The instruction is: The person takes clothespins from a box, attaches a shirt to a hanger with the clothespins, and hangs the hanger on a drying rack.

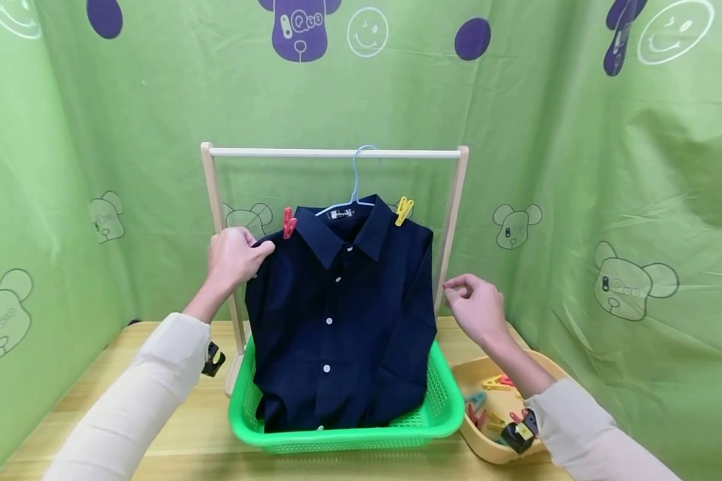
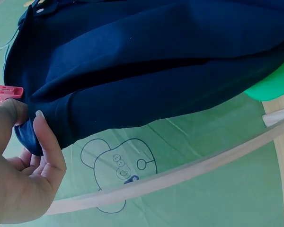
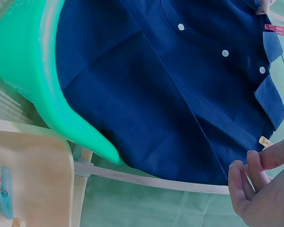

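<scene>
A dark navy button-up shirt hangs on a light blue wire hanger, its lower part resting in a green plastic basket. One red clothespin is clipped at the shoulder on the left, and a yellow clothespin at the shoulder on the right. My left hand pinches the shirt's shoulder just outside the red clothespin, thumb and fingers on the cloth in the left wrist view. Beside the shirt's right side, my right hand is raised with fingers loosely bent, nothing visible between them.
The hanger hooks over the white bar of a wooden rack standing behind the basket. On the right, below my right forearm, sits a beige tray with several coloured clothespins. Green printed curtains surround the wooden table.
</scene>
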`<act>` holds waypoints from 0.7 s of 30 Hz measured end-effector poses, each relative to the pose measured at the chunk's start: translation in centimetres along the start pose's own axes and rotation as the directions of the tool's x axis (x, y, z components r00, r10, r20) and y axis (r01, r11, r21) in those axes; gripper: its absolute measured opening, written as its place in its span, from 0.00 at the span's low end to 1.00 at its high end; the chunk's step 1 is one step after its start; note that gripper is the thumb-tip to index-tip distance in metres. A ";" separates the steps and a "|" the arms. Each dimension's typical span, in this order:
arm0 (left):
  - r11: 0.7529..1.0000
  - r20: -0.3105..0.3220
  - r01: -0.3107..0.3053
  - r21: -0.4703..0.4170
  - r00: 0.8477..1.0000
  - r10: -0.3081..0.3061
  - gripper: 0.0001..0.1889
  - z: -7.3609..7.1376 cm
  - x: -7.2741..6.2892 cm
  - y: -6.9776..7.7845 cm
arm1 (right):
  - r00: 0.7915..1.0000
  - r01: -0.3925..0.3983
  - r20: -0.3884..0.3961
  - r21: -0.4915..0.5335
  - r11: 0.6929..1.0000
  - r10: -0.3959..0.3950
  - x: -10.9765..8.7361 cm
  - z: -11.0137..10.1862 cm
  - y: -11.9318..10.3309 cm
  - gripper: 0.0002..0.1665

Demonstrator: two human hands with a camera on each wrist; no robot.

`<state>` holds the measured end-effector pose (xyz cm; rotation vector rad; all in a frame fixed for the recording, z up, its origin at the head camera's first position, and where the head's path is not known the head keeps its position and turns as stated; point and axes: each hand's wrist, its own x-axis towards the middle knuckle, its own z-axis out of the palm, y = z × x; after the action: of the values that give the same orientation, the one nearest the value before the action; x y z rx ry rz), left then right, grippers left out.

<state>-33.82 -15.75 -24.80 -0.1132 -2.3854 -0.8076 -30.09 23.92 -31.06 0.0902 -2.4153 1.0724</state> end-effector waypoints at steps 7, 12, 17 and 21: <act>0.997 0.073 0.039 -0.073 0.997 -0.034 0.13 0.1 -0.4 -0.2 | 1.000 -0.014 -0.006 0.006 1.000 0.014 0.0 0.1 0.3 0.14; 0.983 0.102 0.112 -0.145 0.990 -0.098 0.10 0.2 -0.9 0.0 | 1.000 -0.028 0.004 -0.004 1.000 0.028 0.0 0.3 0.2 0.15; 0.975 0.051 0.103 -0.199 0.994 -0.095 0.09 0.1 -1.7 0.0 | 1.000 -0.025 0.002 -0.002 1.000 0.025 0.0 0.6 0.1 0.15; 0.979 -0.015 0.046 -0.197 0.999 -0.050 0.10 0.1 -2.6 -0.1 | 1.000 -0.026 0.001 0.003 1.000 0.026 -0.1 0.7 0.3 0.14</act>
<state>-31.82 -15.52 -26.39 -0.1269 -2.2930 -1.0616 -30.32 23.57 -31.73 0.0605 -2.4215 1.0880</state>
